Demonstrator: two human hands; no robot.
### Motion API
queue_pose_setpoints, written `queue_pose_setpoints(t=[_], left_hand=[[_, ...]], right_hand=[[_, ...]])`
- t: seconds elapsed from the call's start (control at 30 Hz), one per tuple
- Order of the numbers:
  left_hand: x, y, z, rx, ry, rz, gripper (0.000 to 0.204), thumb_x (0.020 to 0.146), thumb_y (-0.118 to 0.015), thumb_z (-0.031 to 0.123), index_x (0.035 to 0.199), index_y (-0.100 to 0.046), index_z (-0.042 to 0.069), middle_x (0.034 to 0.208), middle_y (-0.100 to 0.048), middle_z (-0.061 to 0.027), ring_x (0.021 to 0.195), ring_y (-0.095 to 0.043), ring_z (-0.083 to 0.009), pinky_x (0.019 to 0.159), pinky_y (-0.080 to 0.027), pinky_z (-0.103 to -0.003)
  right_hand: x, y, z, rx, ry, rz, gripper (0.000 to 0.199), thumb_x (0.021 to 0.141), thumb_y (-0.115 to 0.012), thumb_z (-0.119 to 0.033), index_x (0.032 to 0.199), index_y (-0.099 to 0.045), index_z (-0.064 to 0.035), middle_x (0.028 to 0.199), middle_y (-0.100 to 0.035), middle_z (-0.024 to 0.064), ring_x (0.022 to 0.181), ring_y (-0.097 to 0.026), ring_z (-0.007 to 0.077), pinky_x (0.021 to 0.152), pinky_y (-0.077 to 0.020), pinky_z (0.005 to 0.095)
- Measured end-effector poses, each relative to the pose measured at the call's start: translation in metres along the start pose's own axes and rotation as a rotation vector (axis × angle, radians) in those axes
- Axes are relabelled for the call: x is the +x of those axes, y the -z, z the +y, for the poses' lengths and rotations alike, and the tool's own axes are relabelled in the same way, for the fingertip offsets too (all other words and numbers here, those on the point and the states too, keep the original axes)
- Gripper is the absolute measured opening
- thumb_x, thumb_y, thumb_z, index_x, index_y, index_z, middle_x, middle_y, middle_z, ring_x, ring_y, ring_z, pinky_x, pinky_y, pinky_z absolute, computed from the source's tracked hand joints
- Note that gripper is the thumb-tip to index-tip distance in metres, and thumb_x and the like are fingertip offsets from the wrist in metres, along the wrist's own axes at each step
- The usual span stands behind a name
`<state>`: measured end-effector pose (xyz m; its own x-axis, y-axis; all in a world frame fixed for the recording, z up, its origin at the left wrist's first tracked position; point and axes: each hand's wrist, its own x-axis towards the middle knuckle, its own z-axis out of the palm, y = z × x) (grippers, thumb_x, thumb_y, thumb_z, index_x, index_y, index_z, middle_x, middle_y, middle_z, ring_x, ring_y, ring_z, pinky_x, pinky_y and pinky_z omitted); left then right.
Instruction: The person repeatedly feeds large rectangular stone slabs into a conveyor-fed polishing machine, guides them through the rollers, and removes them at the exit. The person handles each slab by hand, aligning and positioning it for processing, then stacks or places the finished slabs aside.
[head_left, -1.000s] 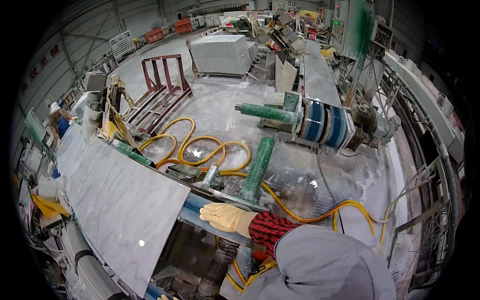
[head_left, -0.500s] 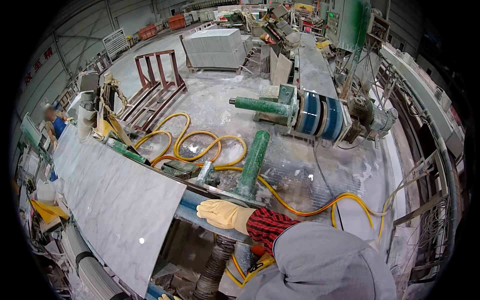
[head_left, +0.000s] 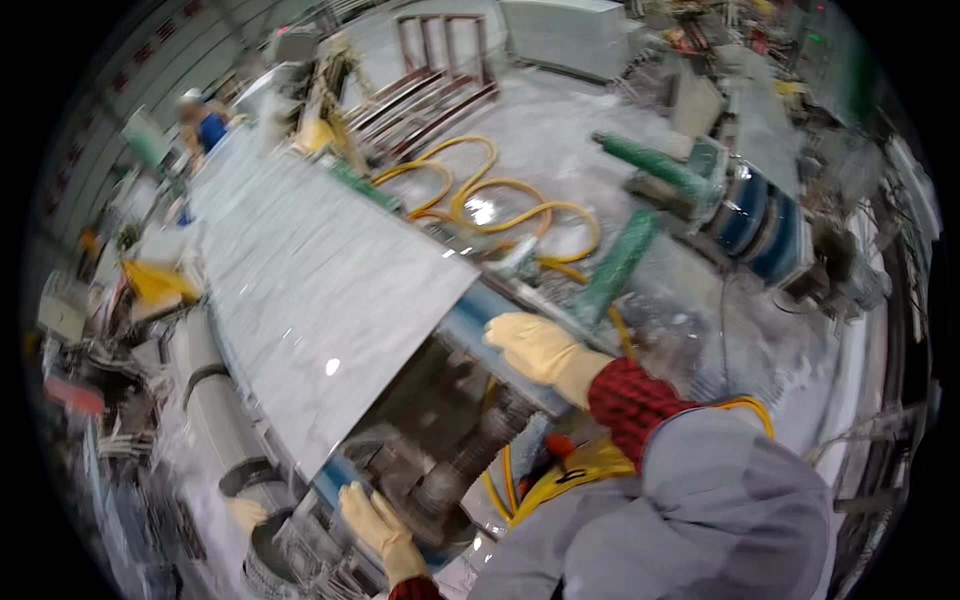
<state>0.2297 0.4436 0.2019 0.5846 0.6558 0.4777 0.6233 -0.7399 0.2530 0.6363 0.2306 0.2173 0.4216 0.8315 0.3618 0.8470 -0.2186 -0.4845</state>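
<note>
A large pale grey-veined stone slab (head_left: 320, 290) lies across the machine in front of me. My right hand (head_left: 540, 350), in a cream glove, rests with its fingers stretched out on the blue strip (head_left: 477, 310) beyond the slab's right corner. My left hand (head_left: 375, 525), gloved alike, reaches in from the lower edge. Its fingers lie extended on the nearer blue strip (head_left: 340, 482), close to the slab's near corner. Neither hand appears to hold anything. Between the hands, a ribbed dark hose (head_left: 475, 455) runs through the open machine frame. Motion blurs the view.
A green post (head_left: 620, 265) rises beyond my right hand, near coiled yellow hoses (head_left: 520, 205). A green arm with blue rollers (head_left: 745, 210) stands farther right. A thick grey pipe (head_left: 215, 405) runs along the slab's left. A person in blue (head_left: 208, 128) stands far left.
The view has swung, so the scene sits farther right and higher at the back. My left hand, barely visible at the lower edge before, now shows on the near strip. My right hand stays on its strip.
</note>
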Motion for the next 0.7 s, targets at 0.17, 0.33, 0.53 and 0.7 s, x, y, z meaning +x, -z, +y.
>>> queue_pose_setpoints(t=[0.17, 0.33, 0.53, 0.7], left_hand=[[-0.007, -0.010, -0.017, 0.120, 0.064, -0.085, 0.041, 0.099, -0.060, 0.016, 0.136, -0.056, 0.000, 0.145, -0.051, -0.0293, 0.136, -0.047, -0.0470, 0.117, -0.032, -0.053], [-0.011, -0.007, -0.015, 0.141, 0.102, -0.114, 0.042, 0.099, -0.059, 0.018, 0.137, -0.056, 0.000, 0.148, -0.050, -0.0286, 0.137, -0.046, -0.0460, 0.118, -0.031, -0.052], [-0.012, -0.003, -0.009, 0.148, 0.101, -0.112, 0.042, 0.099, -0.060, 0.019, 0.136, -0.056, 0.001, 0.148, -0.051, -0.0271, 0.137, -0.047, -0.0456, 0.118, -0.031, -0.051], [-0.014, -0.005, -0.010, 0.162, 0.097, -0.098, 0.041, 0.098, -0.061, 0.016, 0.136, -0.056, 0.001, 0.147, -0.052, -0.0259, 0.136, -0.048, -0.0449, 0.118, -0.033, -0.051]], right_hand=[[-0.002, 0.014, -0.008, -0.088, 0.293, 0.191, 0.034, 0.082, -0.065, -0.003, 0.116, -0.061, -0.0021, 0.117, -0.062, 0.0175, 0.110, -0.059, 0.0382, 0.101, -0.0484, 0.0458], [-0.002, 0.010, -0.006, -0.105, 0.309, 0.149, 0.034, 0.082, -0.066, -0.004, 0.116, -0.060, -0.0004, 0.112, -0.061, 0.0173, 0.106, -0.058, 0.0376, 0.099, -0.0487, 0.0456], [-0.002, 0.010, -0.006, -0.103, 0.327, 0.171, 0.033, 0.082, -0.066, -0.003, 0.114, -0.060, -0.0004, 0.110, -0.061, 0.0175, 0.104, -0.059, 0.0375, 0.098, -0.0491, 0.0458], [-0.006, 0.012, -0.003, -0.088, 0.301, 0.115, 0.040, 0.082, -0.068, -0.002, 0.121, -0.060, -0.0020, 0.119, -0.062, 0.0183, 0.112, -0.060, 0.0393, 0.101, -0.0501, 0.0468]])
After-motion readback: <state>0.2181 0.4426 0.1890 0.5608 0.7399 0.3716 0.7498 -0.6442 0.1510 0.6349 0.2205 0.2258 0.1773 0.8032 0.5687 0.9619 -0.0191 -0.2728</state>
